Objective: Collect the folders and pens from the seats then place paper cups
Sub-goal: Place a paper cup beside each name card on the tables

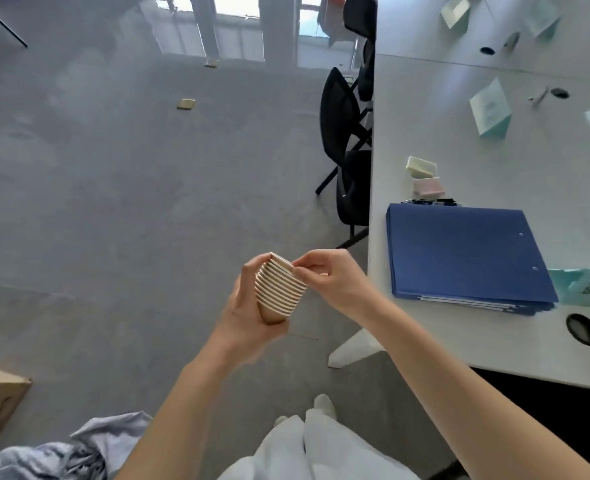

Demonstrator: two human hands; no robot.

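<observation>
Thumb and forefinger of the right hand (324, 278) pinch the rim of the topmost cup, while the left hand (248, 306) wraps its curled fingers round the base of a nested stack of tan paper cups with pale rolled rims (279, 289), held tilted in mid-air over the grey floor, just left of the corner of the white table (425, 344). The step in hand appears to be freeing one cup; it would go best with the left grip kept firm low on the stack and the right pinch peeling a single rim upward with a slight twist, so that two do not lift together. To the right of the fingers, a stack of blue card folders (459, 254) lies flat on the table, dark pens (432, 202) just beyond its far edge, with two small pastel blocks (423, 178) past those. Folded teal paper cards (489, 112) stand farther off; one at the table's near right edge (588, 289) bears dark print, too blurred to read. Black chairs (342, 123) line the table's left side.
</observation>
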